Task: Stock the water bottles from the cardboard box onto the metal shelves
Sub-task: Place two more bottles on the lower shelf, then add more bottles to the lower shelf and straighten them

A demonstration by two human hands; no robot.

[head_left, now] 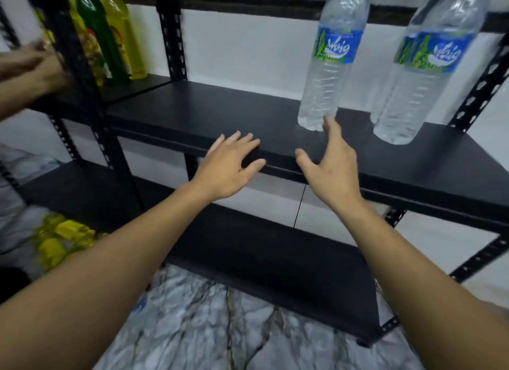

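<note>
**Hands.** The left hand (228,166) is open, palm down, with the fingers straight and slightly spread. Its fingertips lie at the front edge of the middle shelf (220,116), and it holds nothing. The right hand (327,163) is also open and holds nothing, with thumb and fingers spread. Its uppermost fingertip reaches the base of the left water bottle (330,55); contact cannot be confirmed.

**Task items.** The left water bottle stands upright on the middle shelf, right of centre and near the front edge, with its blue label facing out. The right water bottle (432,75) stands upright farther right on the same shelf, apart from the first. A third water bottle (403,50) is mostly hidden just behind the right one; whether the two touch cannot be told.

**Surroundings.**
- A black lower shelf (261,254) sits beneath the middle shelf.
- A marble-patterned floor (206,328) lies in the near foreground.
- A perforated black upright (170,39) separates this rack from the one to its left.
- On that left rack, a yellow bottle (121,33) and a green bottle (93,31) stand side by side.
- Another person's hand (33,66) shows at the far left edge, too blurred to read.
- Yellow packets (60,240) lie low on the left, also blurred.
</note>
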